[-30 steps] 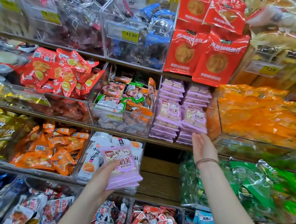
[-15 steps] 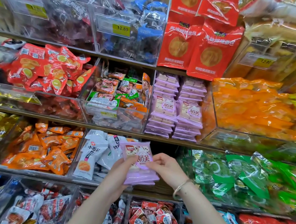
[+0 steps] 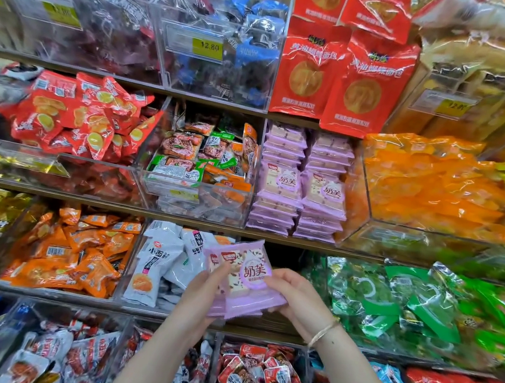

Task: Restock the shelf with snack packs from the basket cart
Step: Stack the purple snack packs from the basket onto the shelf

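A small stack of purple snack packs [image 3: 246, 280] is held in front of the third shelf, low in the middle of the head view. My left hand [image 3: 201, 293] grips the stack from the left and below. My right hand [image 3: 295, 299] holds the top pack by its right edge, thumb on its face. On the shelf above, two neat piles of the same purple packs [image 3: 303, 184] stand side by side. The basket cart is out of view.
Behind the held packs is a dark gap on the wooden shelf [image 3: 274, 321], between white packs [image 3: 157, 259] and green packs [image 3: 392, 297]. Clear bins with red, orange and yellow snacks fill the other shelves. Red bread bags [image 3: 337, 73] hang above the purple piles.
My right hand came down from the purple piles on the upper shelf and took hold of the stack in my left hand. The stack shifted slightly to the right.
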